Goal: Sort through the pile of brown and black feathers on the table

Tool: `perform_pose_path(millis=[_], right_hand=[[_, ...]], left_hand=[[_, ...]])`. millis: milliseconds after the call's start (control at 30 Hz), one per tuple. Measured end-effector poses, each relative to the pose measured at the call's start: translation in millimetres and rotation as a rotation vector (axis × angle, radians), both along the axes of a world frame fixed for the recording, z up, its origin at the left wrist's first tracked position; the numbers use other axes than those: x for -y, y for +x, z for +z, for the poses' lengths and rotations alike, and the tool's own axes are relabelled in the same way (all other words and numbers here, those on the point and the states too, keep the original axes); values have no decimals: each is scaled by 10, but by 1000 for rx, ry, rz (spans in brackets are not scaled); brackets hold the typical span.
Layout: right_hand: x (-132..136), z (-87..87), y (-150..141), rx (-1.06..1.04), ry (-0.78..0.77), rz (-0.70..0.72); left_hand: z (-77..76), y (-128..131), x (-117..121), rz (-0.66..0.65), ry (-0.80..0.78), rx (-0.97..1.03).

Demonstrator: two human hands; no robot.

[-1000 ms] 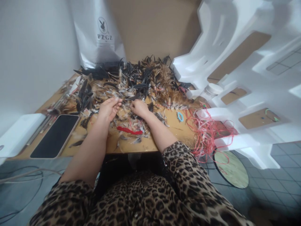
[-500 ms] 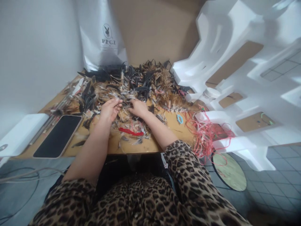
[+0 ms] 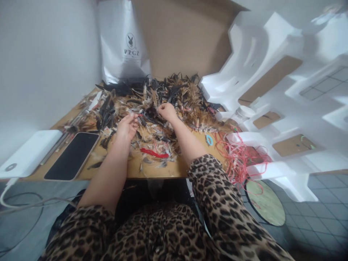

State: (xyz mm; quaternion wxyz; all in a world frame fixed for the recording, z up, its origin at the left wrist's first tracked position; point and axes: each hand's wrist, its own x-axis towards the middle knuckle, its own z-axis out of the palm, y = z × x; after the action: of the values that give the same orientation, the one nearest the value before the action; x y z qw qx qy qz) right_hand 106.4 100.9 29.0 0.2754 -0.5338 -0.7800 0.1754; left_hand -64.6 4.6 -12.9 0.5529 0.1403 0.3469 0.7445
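A heap of black, brown and pale feathers (image 3: 152, 98) covers the back half of a small wooden table (image 3: 160, 168). My left hand (image 3: 125, 126) rests at the near left edge of the heap, fingers curled and pinched on a few feathers. My right hand (image 3: 166, 110) reaches farther into the middle of the heap, closed like a fist among the brown feathers; what it grips is hidden. A red strip (image 3: 150, 153) lies on the table between my forearms.
A black phone (image 3: 72, 156) and a white power bank (image 3: 27, 152) lie at the left. A silver bag (image 3: 123, 43) stands behind the heap. White foam packing (image 3: 258, 72) and tangled red string (image 3: 239, 156) crowd the right. A small blue ring (image 3: 208, 139) lies nearby.
My right hand has moved away from my left hand, farther back into the feather heap. The left hand stays about where it was. The camera has shifted slightly.
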Motion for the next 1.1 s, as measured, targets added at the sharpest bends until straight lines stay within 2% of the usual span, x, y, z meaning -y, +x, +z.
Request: perform_pose_path(millis=[133, 300, 433, 567, 667, 1000, 1100], right_hand=[[45, -17, 128, -170, -101, 67], [213, -105, 195, -327, -355, 98], [272, -175, 214, -420, -407, 109], [277, -248, 223, -595, -347, -18], [277, -294, 264, -629, -270, -64], [323, -268, 359, -341, 82, -92], [400, -216, 295, -201, 57, -98]], left_hand=[[18, 26, -1, -1, -18, -7], [42, 29, 13, -4, -29, -7], [49, -7, 14, 0, -16, -7], [48, -38, 8, 35, -7, -1], [40, -53, 1, 50, -2, -2], [72, -6, 31, 47, -3, -82], [86, 18, 37, 60, -16, -113]])
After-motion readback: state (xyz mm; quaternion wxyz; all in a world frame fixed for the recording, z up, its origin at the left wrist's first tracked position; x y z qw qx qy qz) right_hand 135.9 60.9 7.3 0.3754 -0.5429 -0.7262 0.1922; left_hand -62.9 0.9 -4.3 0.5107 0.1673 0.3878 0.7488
